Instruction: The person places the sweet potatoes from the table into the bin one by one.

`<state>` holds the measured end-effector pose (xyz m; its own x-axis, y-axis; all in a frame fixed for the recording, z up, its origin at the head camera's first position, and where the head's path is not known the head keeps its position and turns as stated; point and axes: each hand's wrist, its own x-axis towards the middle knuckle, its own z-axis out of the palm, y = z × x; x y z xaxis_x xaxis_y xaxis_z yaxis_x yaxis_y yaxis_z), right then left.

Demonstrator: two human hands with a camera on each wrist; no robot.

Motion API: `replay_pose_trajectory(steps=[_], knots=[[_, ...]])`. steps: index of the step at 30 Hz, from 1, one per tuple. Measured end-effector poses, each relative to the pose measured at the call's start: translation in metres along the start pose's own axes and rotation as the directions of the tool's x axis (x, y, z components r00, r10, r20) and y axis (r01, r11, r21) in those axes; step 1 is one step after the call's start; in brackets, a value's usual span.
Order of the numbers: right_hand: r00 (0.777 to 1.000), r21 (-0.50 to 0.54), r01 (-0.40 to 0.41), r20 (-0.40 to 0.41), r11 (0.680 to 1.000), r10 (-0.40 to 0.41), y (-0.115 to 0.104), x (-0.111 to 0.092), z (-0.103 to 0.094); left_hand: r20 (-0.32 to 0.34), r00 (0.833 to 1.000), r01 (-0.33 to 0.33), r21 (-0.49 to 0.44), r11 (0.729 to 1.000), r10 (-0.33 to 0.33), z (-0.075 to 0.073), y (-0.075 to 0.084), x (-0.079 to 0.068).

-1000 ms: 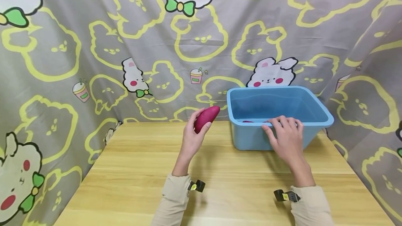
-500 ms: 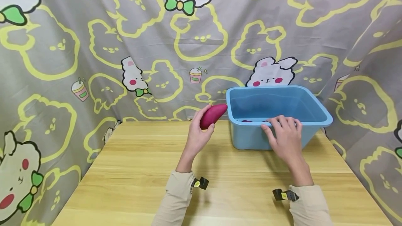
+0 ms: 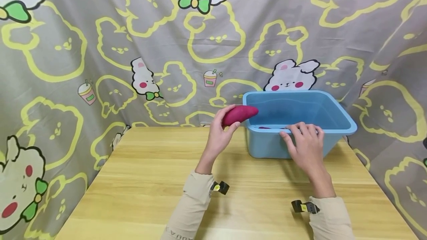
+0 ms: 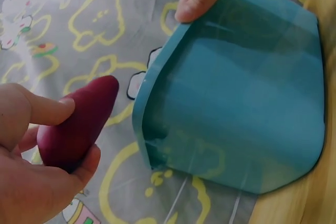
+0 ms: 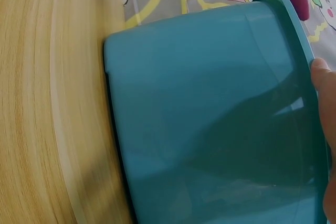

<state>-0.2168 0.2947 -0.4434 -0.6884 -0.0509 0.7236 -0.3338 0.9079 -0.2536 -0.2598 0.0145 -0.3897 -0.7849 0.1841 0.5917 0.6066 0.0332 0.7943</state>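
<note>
My left hand (image 3: 221, 135) holds a smooth purple-red sweet potato (image 3: 241, 115) between thumb and fingers. The sweet potato's tapered end points right and overlaps the left rim of the blue plastic bin (image 3: 268, 145) in the head view. Seen from the left wrist, the sweet potato (image 4: 79, 121) is apart from the bin (image 4: 247, 93). At the bin's front rim my right hand (image 3: 306, 147) grips the edge, fingers over the inside and thumb outside. A sliver of something purple-red (image 3: 264, 127) shows inside the bin; the front wall hides most of it.
The bin stands at the back right of a light wooden table (image 3: 143, 180). Behind and beside the table hangs a grey curtain (image 3: 220, 51) with cartoon rabbits. Each wrist wears a strapped black camera, such as the left wrist camera (image 3: 221, 187).
My left hand has moved right and slightly up with the sweet potato, which has turned more level and come to the bin's left rim. The right hand stays on the rim.
</note>
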Motion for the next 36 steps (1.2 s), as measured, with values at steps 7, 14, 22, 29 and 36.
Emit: replay_pose_trajectory(steps=[7,14,22,29,36], knots=[[1.000,0.000,0.003,0.000,1.000,-0.003,0.001,0.000,0.001,0.057,0.997,0.058,0.009,0.998,-0.058,0.012,0.004,0.010],[1.000,-0.007,-0.004,0.007,1.000,0.004,0.001,0.000,-0.001,0.114,0.993,0.020,0.068,0.998,-0.027,0.025,0.005,0.018],[1.000,-0.013,-0.009,0.015,1.000,0.009,0.000,0.001,0.000,0.148,0.989,0.004,0.169,0.986,-0.029,0.036,0.003,0.024],[1.000,-0.010,-0.010,0.013,1.000,0.010,-0.001,0.001,0.000,0.169,0.985,-0.011,0.197,0.980,-0.023,0.037,0.005,0.027],[1.000,-0.006,-0.009,0.015,1.000,0.009,-0.002,0.001,-0.001,0.198,0.973,0.069,0.235,0.970,-0.117,0.038,0.009,0.027]])
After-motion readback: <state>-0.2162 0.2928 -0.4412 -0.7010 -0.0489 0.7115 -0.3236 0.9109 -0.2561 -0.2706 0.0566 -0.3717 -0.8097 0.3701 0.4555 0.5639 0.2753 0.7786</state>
